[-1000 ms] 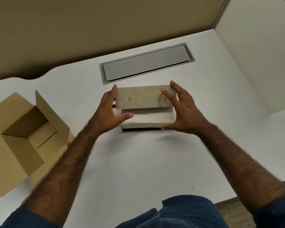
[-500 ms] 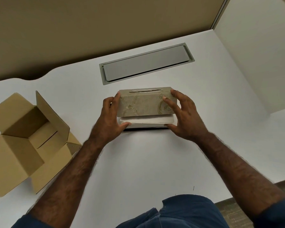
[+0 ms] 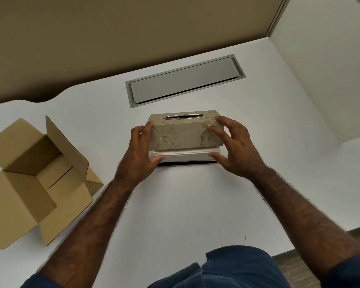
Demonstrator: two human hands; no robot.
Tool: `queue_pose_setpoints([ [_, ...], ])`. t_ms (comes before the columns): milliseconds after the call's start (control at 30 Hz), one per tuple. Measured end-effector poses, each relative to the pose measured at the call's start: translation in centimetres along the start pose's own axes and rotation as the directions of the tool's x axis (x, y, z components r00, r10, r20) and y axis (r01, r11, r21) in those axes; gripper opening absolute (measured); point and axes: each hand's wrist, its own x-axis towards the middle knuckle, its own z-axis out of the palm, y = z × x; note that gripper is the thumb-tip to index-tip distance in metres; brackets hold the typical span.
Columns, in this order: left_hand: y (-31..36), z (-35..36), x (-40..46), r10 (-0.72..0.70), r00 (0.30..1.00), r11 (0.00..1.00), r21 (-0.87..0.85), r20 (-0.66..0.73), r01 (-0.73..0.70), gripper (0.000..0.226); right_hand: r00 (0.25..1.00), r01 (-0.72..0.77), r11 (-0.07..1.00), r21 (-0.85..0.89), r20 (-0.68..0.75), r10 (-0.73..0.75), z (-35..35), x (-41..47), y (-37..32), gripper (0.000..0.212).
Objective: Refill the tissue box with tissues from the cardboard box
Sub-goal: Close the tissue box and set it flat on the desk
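A beige patterned tissue box cover (image 3: pixel 181 132) with an oval slot on top sits over a white stack of tissues (image 3: pixel 185 155), which rests on a dark base plate (image 3: pixel 187 163) on the white desk. A strip of tissues still shows below the cover's lower edge. My left hand (image 3: pixel 140 150) grips the cover's left end, thumb against the tissues. My right hand (image 3: pixel 233 146) holds the right end, fingers on the front face and thumb at the tissue stack. The brown cardboard box (image 3: pixel 29 175) stands open at the left, with no tissues visible inside.
A grey metal cable hatch (image 3: pixel 183 80) is set into the white desk (image 3: pixel 185 204) behind the tissue box. A tan partition runs along the back and a white wall stands at the right. The desk's front edge lies near my blue-clad lap.
The cover has tipped from tilted to level and come down over the tissue stack, so less white shows. Both hands slid down with it.
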Motion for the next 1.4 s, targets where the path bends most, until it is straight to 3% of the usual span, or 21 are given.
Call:
queue_pose_setpoints([
  [333, -0.2, 1.3, -1.3, -0.028, 0.999, 0.999, 0.015, -0.045, 0.028, 0.085, 0.999, -0.022, 0.999, -0.037, -0.024, 0.021, 0.9, -1.3, 0.1, 0.083],
  [1033, -0.8, 3.3, -2.9, -0.006, 0.994, 1.000, -0.018, -0.110, 0.004, 0.072, 0.987, -0.033, 0.994, -0.108, -0.161, 0.015, 3.5, -3.2, -0.6, 0.075],
  [1400, -2.0, 4.7, -4.3, 0.011, 0.992, 1.000, 0.013, -0.129, -0.009, 0.066, 0.989, -0.010, 0.993, -0.121, -0.144, -0.007, 4.0, -4.5, -0.6, 0.059],
])
